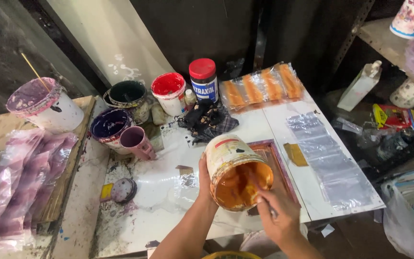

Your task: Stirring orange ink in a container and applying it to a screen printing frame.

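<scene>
Two bare hands work over a stained white table (159, 192). The left hand (203, 178) wraps around the side of a tilted tub of orange paint (235, 172), its open mouth turned toward the person, its pale wall bearing a label with a red band on top. The right hand (276, 216) is closed on a thin stirring tool (259, 192) whose end dips into the orange paint. Under the tub lies a purple-edged frame (279, 158). Just beyond the held tub sits a dark crumpled rag (209, 122), and behind that a jar with a red lid and blue label (203, 79), beside a white bucket of red paint (168, 91). Left of the grip stand a mauve cup (137, 142) and a bucket of dark purple paint (109, 127). Right of it, clear plastic sleeves (331, 163) lie flat, and farther back a clear packet of orange strips (262, 86).
</scene>
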